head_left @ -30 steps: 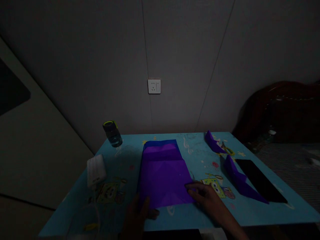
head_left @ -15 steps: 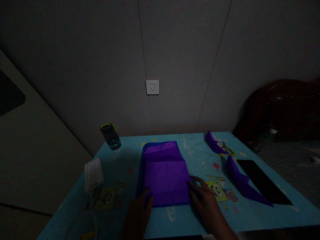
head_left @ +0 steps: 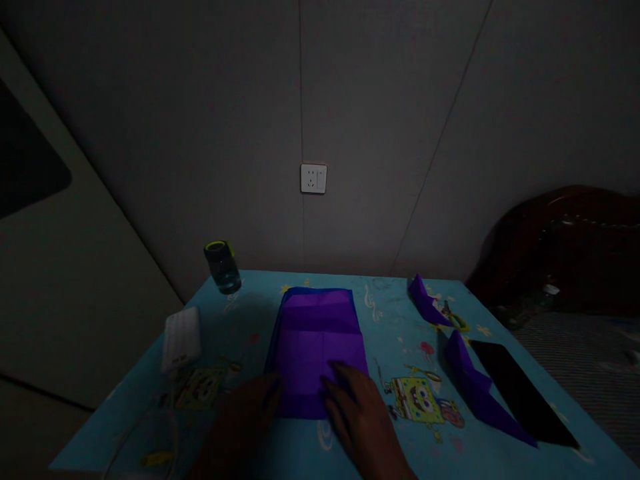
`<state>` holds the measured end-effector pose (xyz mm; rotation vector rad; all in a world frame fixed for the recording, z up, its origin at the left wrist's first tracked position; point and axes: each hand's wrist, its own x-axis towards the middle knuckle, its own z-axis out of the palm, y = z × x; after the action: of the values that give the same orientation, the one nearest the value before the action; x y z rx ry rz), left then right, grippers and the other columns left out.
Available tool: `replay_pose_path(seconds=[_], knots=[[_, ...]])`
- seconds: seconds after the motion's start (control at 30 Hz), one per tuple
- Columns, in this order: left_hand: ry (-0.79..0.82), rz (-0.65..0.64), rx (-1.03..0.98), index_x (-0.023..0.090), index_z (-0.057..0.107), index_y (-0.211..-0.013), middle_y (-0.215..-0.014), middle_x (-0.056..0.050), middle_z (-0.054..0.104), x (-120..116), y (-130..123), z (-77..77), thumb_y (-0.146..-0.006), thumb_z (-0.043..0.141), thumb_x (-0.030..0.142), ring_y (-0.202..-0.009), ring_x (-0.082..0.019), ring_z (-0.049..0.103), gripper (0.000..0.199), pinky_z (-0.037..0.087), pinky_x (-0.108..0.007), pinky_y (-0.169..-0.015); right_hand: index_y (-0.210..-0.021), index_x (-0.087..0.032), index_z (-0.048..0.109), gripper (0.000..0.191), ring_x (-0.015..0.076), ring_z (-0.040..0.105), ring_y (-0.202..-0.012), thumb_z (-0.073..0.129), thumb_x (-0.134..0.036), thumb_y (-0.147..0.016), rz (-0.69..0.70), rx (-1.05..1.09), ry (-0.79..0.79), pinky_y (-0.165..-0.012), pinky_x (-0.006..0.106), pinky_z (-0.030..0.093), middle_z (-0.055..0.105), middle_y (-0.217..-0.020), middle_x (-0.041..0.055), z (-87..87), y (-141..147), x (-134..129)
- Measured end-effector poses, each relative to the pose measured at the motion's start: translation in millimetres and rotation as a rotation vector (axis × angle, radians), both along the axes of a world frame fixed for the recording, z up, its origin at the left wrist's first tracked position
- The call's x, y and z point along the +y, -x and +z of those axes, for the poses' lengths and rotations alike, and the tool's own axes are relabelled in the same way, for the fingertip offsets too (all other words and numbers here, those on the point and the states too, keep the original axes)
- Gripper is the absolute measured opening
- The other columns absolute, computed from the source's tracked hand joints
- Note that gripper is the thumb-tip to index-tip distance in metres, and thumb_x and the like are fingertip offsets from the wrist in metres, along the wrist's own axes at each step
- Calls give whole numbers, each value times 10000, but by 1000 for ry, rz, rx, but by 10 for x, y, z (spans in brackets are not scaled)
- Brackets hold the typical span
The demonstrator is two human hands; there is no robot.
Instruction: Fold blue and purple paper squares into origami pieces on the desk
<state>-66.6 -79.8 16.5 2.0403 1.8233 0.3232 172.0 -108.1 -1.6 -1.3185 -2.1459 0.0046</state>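
Note:
A creased purple sheet of paper (head_left: 320,353) lies in front of me, its upper part folded across by a crease. Blue edging (head_left: 273,353) from something flat shows beneath it at the left and back. My right hand (head_left: 361,410) rests on the paper's lower right part, fingers spread and holding nothing. At the lower left corner of the sheet is my left hand (head_left: 250,407), dark and smeared by motion, so its finger pose is unclear. Two folded purple paper boats sit to the right: a nearer boat (head_left: 480,393) and a farther boat (head_left: 425,303).
Yellow-handled scissors (head_left: 457,323) lie beside the farther boat, and a black flat sheet (head_left: 525,393) beside the nearer one. At left are a water bottle (head_left: 223,268) and a white power bank (head_left: 181,339) with a cable. A patterned blue cloth (head_left: 385,347) covers the table.
My right hand has moved left from the sheet's right edge onto its surface. My left hand has shifted left and now looks blurred. The view has turned slightly.

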Motion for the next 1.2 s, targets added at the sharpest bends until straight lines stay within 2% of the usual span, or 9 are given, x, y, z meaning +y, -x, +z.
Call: replay_pose_path(seconds=[0.1,0.2,0.3,0.37,0.5,0.73,0.83,0.97,1.2], knots=[[-157,26,-84,218,679,-1123,-1051,-70,751,216,14,195,-933,427,376,-958,-233,702,354,512,-363,-893,-1221,-255,631,378,295,577,-1178,650,-153,-858,41,-2,28,-967,469,514,594,-1314,107,-88,142,41],[-290,-68,-98,177,609,-1237,-1105,-95,721,612,-8,251,-918,459,390,-998,-230,673,412,507,-349,-912,-1133,-260,679,323,289,605,-1138,652,-114,-847,21,30,101,-954,471,517,640,-1249,90,-197,173,67],[-362,-93,95,141,549,-1287,-1209,-140,651,1112,-54,172,-936,414,259,-1127,-233,600,394,443,-357,-1007,-1120,-255,689,276,273,604,-1143,643,-147,-870,29,76,195,-969,448,507,649,-1236,83,-204,148,67],[-346,-85,138,112,561,-1253,-1158,-168,647,1421,-89,93,-919,422,194,-1094,-251,603,371,441,-376,-997,-1122,-252,693,264,268,602,-1145,637,-163,-880,28,103,226,-977,437,499,650,-1239,83,-165,136,56],[-308,-121,187,94,612,-1137,-1119,-186,636,1814,-129,-72,-891,499,236,-1073,-281,595,306,441,-398,-981,-1112,-256,702,242,261,593,-1157,627,-187,-893,19,131,266,-994,425,479,648,-1242,78,-87,146,40],[-320,-176,205,144,542,-1278,-1246,-146,582,1986,-104,-253,-875,507,195,-1150,-252,553,408,404,-368,-1020,-1112,-258,697,218,245,572,-1179,601,-223,-918,26,128,324,-1007,397,458,634,-1261,71,-31,149,37],[-340,-210,190,156,508,-1327,-1286,-140,559,2009,-77,-247,-854,505,141,-1163,-252,540,474,402,-385,-1026,-1117,-266,694,223,241,578,-1172,611,-228,-914,16,134,306,-1004,389,464,640,-1254,63,-22,155,32],[-373,-287,157,147,548,-1287,-1298,-133,556,2031,-29,-201,-908,437,133,-1165,-225,536,395,397,-370,-1035,-1093,-275,697,216,238,589,-1160,631,-207,-899,-2,130,276,-991,393,479,652,-1233,49,-20,176,29],[-393,-349,154,156,632,-1192,-1142,-113,639,2047,5,-204,-945,361,102,-1053,-205,579,370,427,-346,-985,-1090,-260,696,217,243,600,-1149,630,-194,-895,9,106,257,-976,400,495,655,-1225,66,-33,178,41]])
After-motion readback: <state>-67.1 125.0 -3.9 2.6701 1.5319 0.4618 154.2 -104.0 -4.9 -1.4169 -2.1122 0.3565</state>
